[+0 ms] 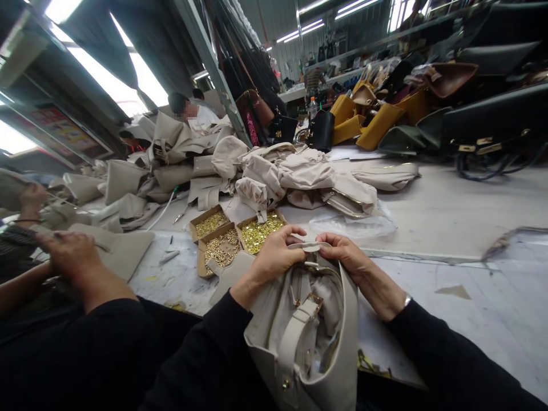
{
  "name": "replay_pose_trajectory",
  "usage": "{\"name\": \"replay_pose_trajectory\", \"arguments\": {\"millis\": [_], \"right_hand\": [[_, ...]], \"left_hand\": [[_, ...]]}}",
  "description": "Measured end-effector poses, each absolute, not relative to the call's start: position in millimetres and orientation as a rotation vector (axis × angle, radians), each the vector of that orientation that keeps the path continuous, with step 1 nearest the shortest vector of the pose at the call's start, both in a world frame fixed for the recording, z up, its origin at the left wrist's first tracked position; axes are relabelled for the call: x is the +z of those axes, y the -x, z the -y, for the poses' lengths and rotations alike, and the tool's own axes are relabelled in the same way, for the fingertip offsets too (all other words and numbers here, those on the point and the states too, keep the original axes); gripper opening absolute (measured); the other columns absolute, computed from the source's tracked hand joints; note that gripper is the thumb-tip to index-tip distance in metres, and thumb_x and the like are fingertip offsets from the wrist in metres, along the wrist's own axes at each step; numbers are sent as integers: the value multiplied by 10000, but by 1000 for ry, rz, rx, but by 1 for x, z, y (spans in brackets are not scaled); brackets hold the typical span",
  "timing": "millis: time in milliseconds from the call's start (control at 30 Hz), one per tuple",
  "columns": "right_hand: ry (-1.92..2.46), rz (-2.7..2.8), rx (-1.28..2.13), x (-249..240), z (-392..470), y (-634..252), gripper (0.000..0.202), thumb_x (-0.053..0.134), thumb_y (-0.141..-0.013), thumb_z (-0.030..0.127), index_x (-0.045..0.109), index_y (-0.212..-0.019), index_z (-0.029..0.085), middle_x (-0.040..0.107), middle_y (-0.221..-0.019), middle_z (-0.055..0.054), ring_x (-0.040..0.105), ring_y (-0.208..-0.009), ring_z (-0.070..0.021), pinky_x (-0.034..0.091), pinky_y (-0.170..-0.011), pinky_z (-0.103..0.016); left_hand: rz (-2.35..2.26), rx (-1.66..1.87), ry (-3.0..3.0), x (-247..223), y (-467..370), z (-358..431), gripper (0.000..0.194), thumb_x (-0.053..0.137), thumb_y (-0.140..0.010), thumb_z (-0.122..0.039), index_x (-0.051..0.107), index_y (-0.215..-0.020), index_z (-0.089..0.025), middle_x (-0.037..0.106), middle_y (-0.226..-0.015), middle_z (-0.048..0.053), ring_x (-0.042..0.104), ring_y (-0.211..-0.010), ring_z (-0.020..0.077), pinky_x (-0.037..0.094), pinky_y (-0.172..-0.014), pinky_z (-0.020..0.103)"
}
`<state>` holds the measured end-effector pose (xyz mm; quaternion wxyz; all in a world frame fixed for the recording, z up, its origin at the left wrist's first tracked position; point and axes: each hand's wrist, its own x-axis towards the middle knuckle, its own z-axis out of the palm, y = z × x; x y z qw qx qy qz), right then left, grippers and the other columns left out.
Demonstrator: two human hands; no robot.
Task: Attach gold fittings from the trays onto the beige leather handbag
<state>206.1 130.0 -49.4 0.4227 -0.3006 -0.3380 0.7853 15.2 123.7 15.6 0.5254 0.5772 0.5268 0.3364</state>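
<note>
A light beige handbag (349, 342) stands upright at the bottom middle, its top open toward me, with a zipper, lining and a buckled strap (293, 339) showing inside. My left hand (276, 251) pinches one end of a small beige strip (310, 246) at the bag's far edge. At the other end of this strip, the fingers of my right hand (345, 254) are closed on it. Just left of my left hand are small cardboard trays of gold metal pieces (261, 231) and gold studs (220, 249).
Beige bags and pouches (299, 171) are heaped beyond the trays. A co-worker's hands and dark sleeves (77, 257) are close on the left, by a beige piece (124, 251). Mustard bags (381, 125) and black bags (505, 120) lie at the back right.
</note>
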Motion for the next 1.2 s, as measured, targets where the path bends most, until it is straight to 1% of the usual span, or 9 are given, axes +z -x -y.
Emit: {"name": "replay_pose_trajectory", "arguments": {"millis": [267, 467, 600, 767, 867, 933, 967, 1100, 1200], "right_hand": [[748, 881, 1940, -59, -133, -207, 442, 959, -597, 404, 660, -839, 185, 705, -701, 11, 601, -569, -127, 448, -571, -231], [786, 969, 1902, -60, -135, -207, 489, 944, -583, 450, 610, -843, 204, 687, -717, 3, 600, -562, -155, 464, -553, -263], [836, 1053, 1744, -61, -133, -206, 502, 901, -648, 490, 547, -901, 239, 670, -780, 31, 595, -603, -149, 464, -581, -256], [903, 1220, 1373, -58, -126, -205, 301, 820, -791, 406, 597, -908, 240, 614, -849, 27, 569, -775, -165, 457, -698, -268], [1005, 1546, 724, -52, -116, -206, 94, 713, -898, 310, 660, -875, 236, 628, -925, -25, 554, -938, -226, 457, -832, -350], [1020, 1756, 266, -47, -108, -208, 96, 641, -959, 237, 697, -881, 239, 653, -936, -50, 540, -982, -250, 452, -868, -389], [999, 1832, 142, -44, -103, -208, 114, 624, -976, 208, 711, -910, 242, 670, -935, -55, 540, -980, -252, 456, -868, -392], [828, 2133, -13, -23, -84, -210, 191, 598, -1006, 162, 718, -1121, 257, 752, -1058, -49, 580, -997, -246, 460, -878, -389], [686, 2443, 6, -1, -68, -209, 217, 560, -1014, 137, 706, -1133, 242, 771, -1086, -37, 627, -1031, -235, 436, -891, -373]], "left_hand": [[-1242, 816, -1248, 15, -16, -125, 495, 765, -582, -148, 627, -1058, -151, 694, -800, -1, 633, -655, 116, 467, -639, 227], [-1256, 777, -1257, 14, -23, -129, 417, 730, -579, -170, 623, -981, -144, 631, -677, -27, 531, -556, 91, 374, -538, 200], [-1304, 788, -1284, 8, -26, -133, 360, 703, -598, -178, 647, -952, -144, 605, -656, -30, 500, -536, 95, 342, -508, 206], [-1364, 815, -1430, 3, -24, -133, 232, 700, -634, -186, 712, -859, -129, 619, -694, -4, 498, -577, 106, 338, -521, 219], [-1406, 851, -1483, 2, -23, -132, 220, 705, -623, -172, 736, -835, -123, 608, -690, -6, 492, -600, 114, 340, -535, 224], [-1412, 857, -1479, 3, -24, -132, 218, 704, -619, -161, 740, -830, -123, 603, -676, -9, 496, -608, 119, 346, -541, 224], [-1412, 856, -1472, 3, -24, -132, 220, 701, -618, -154, 740, -832, -122, 605, -671, -10, 504, -611, 123, 353, -543, 223], [-1405, 859, -1445, 2, -25, -132, 234, 694, -623, -139, 738, -853, -121, 628, -675, -4, 539, -618, 133, 380, -541, 218], [-1407, 883, -1444, -1, -26, -133, 219, 717, -623, -138, 742, -840, -123, 650, -699, 3, 545, -626, 128, 385, -550, 213]]}}
